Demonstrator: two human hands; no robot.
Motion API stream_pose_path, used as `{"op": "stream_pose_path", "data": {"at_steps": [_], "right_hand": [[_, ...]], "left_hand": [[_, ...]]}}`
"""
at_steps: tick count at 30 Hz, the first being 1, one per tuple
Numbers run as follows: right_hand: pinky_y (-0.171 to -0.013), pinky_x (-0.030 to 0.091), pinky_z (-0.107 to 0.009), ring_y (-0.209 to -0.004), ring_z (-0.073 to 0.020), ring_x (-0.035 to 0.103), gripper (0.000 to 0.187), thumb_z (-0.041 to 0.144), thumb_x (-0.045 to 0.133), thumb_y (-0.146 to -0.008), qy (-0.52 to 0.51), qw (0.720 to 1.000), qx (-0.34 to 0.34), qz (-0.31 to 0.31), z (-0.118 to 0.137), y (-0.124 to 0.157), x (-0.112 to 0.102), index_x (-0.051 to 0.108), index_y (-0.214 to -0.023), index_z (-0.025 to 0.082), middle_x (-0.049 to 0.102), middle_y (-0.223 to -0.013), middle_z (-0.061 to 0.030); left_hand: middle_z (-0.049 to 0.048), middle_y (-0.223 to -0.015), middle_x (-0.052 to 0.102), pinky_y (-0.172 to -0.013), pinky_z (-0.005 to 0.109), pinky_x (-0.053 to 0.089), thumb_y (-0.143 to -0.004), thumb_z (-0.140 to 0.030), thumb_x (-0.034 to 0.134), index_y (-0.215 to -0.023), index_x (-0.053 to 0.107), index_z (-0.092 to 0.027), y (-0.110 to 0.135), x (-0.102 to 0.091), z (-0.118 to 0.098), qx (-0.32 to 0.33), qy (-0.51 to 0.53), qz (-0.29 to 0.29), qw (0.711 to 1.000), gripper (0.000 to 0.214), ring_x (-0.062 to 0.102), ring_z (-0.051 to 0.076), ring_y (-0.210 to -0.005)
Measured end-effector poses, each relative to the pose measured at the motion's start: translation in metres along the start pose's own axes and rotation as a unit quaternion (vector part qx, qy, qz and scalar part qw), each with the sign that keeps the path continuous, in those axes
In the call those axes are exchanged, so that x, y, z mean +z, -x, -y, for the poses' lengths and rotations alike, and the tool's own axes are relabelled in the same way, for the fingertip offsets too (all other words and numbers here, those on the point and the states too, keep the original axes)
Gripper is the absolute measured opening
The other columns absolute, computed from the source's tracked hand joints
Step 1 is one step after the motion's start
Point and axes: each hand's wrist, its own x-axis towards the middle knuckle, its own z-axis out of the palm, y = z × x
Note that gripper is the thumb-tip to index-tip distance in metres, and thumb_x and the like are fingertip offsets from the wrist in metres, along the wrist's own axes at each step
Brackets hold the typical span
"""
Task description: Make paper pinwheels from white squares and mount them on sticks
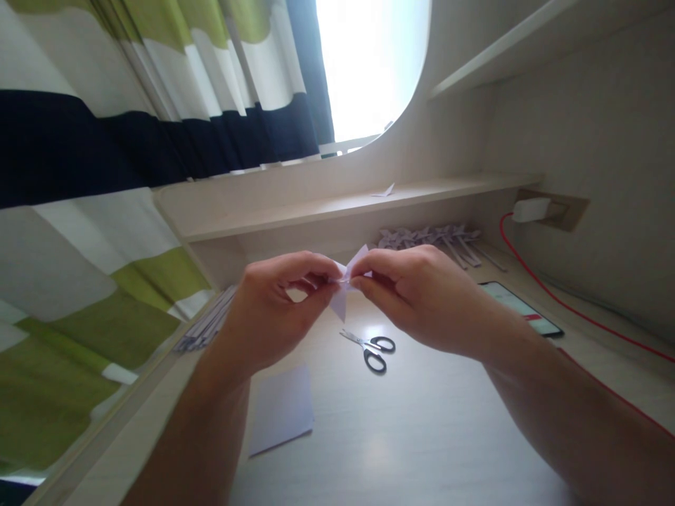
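Between my two hands, above the desk, is a small folded piece of pale lilac paper [340, 303] with pointed corners sticking up and down. My left hand [282, 302] pinches its left side between thumb and fingertips. On the other side my right hand [416, 295] pinches it close to the middle, fingertips nearly meeting those of the left. The fingers hide much of the paper's centre. Below the hands, scissors [369, 349] with black handles lie on the desk, blades slightly apart. A flat stack of lilac paper [282, 409] rests under my left forearm.
Several paper pinwheels [422, 237] with stick handles are piled at the back right. Rolled paper sticks [207, 325] lie at the left edge. A phone [522, 309] sits beyond my right forearm, near a red cable [559, 294] and white charger [530, 209]. A folded paper [384, 191] is on the shelf [316, 209].
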Motion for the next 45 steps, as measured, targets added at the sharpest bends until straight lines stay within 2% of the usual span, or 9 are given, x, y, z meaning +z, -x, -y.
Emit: {"op": "stream_pose_path", "data": {"at_steps": [7, 16, 22, 27, 34, 39, 45], "right_hand": [[-0.068, 0.042, -0.028, -0.067, -0.0157, 0.064, 0.026, 0.028, 0.055, -0.105, -0.009, 1.0, -0.006, 0.009, -0.002, -0.002, 0.001, 0.078, -0.101, 0.018, 0.074, -0.078, -0.0045], [-0.063, 0.037, -0.027, -0.063, -0.0132, 0.058, 0.019, 0.026, 0.059, -0.101, -0.037, 0.999, -0.002, -0.018, -0.004, -0.003, 0.003, 0.077, -0.099, 0.019, 0.071, -0.074, -0.001], [-0.062, 0.036, -0.025, -0.062, -0.0109, 0.055, 0.017, 0.026, 0.061, -0.101, -0.102, 0.995, 0.008, -0.011, -0.009, -0.005, 0.005, 0.076, -0.099, 0.018, 0.068, -0.071, 0.0013], [-0.061, 0.037, -0.024, -0.061, -0.01, 0.055, 0.018, 0.027, 0.061, -0.101, -0.133, 0.991, 0.007, -0.017, -0.01, -0.004, 0.004, 0.075, -0.098, 0.017, 0.066, -0.069, 0.0018], [-0.058, 0.034, -0.024, -0.053, -0.0078, 0.048, 0.016, 0.026, 0.063, -0.099, -0.117, 0.992, -0.007, -0.036, -0.01, -0.002, 0.002, 0.077, -0.099, 0.018, 0.059, -0.062, 0.0051], [-0.059, 0.034, -0.025, -0.054, -0.0082, 0.047, 0.015, 0.027, 0.065, -0.099, -0.11, 0.993, -0.009, -0.049, -0.008, -0.002, 0.002, 0.077, -0.096, 0.017, 0.058, -0.061, 0.0045], [-0.058, 0.034, -0.026, -0.055, -0.0095, 0.049, 0.018, 0.031, 0.063, -0.1, -0.143, 0.989, -0.007, -0.031, -0.01, -0.001, 0.002, 0.076, -0.099, 0.018, 0.059, -0.063, 0.004]], "left_hand": [[0.0032, -0.086, 0.08, -0.066, 0.023, 0.061, -0.084, -0.014, 0.079, -0.093, 0.08, -0.02, -0.001, 0.001, 0.001, -0.008, -0.009, 0.001, 1.0, 0.011, 0.073, 0.015, -0.072], [0.002, -0.082, 0.078, -0.06, 0.021, 0.056, -0.085, -0.015, 0.078, -0.094, 0.08, -0.021, -0.002, 0.004, -0.001, -0.002, -0.013, 0.005, 1.0, 0.01, 0.068, 0.012, -0.066], [0.0016, -0.085, 0.077, -0.06, 0.021, 0.056, -0.085, -0.016, 0.079, -0.1, 0.079, -0.022, 0.0, 0.004, 0.001, -0.001, -0.001, 0.002, 1.0, 0.016, 0.067, 0.011, -0.066], [0.0032, -0.089, 0.079, -0.063, 0.023, 0.057, -0.083, -0.014, 0.08, -0.097, 0.078, -0.02, 0.0, 0.001, 0.0, 0.001, 0.002, -0.009, 1.0, 0.015, 0.068, 0.012, -0.069], [0.0034, -0.093, 0.08, -0.069, 0.024, 0.059, -0.081, -0.011, 0.082, -0.099, 0.079, -0.019, 0.0, -0.005, -0.002, 0.011, 0.023, -0.023, 0.999, 0.02, 0.072, 0.014, -0.076], [0.0043, -0.095, 0.081, -0.073, 0.028, 0.061, -0.083, -0.01, 0.08, -0.102, 0.08, -0.02, -0.001, -0.005, -0.001, 0.009, 0.041, -0.024, 0.999, 0.021, 0.074, 0.017, -0.081], [0.0049, -0.098, 0.081, -0.077, 0.03, 0.064, -0.085, -0.011, 0.08, -0.106, 0.081, -0.022, 0.001, -0.007, 0.003, 0.011, 0.077, -0.025, 0.997, 0.024, 0.076, 0.019, -0.086]]}}
